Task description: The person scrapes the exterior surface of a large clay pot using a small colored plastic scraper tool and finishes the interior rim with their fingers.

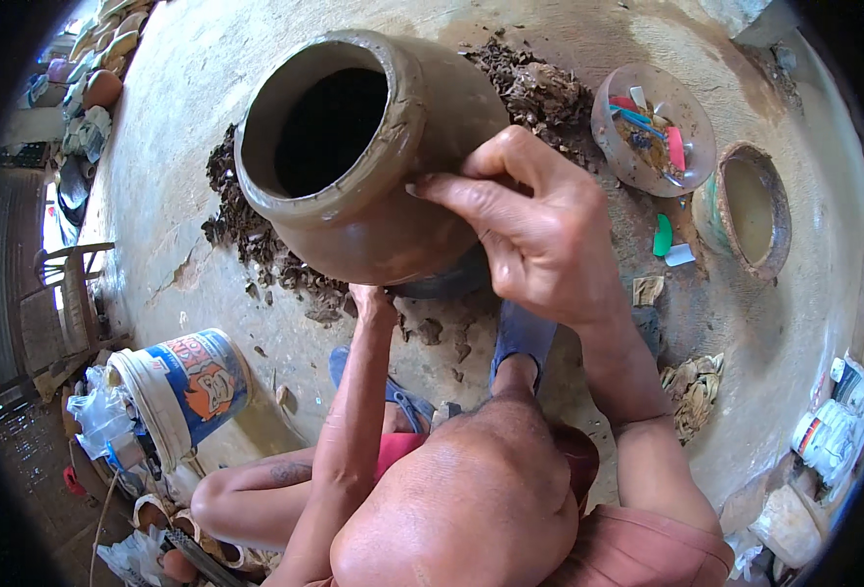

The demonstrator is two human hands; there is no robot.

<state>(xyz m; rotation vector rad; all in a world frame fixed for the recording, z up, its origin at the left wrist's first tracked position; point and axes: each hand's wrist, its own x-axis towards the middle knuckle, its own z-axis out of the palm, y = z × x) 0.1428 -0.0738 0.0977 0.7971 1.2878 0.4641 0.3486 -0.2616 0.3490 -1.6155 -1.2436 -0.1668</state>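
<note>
A wet grey-brown clay pot (393, 225) with a wide round mouth stands tilted in front of me, its dark opening toward the upper left. My right hand (544, 220) is closed, thumb and fingers drawn together, the thumb tip against the pot's neck just below the rim. Whatever may be pinched there is hidden. My left hand (371, 301) reaches under the near side of the pot, its fingers out of sight. Part of a dark rounded support (446, 279) shows below the pot.
Crumbled dark clay (539, 93) lies around the pot. Farther right are a clear bowl (616, 122) of small tools and a basin (713, 210) of murky water, with green (663, 235) and white pieces (679, 255) nearby. A bucket (192, 391) stands left.
</note>
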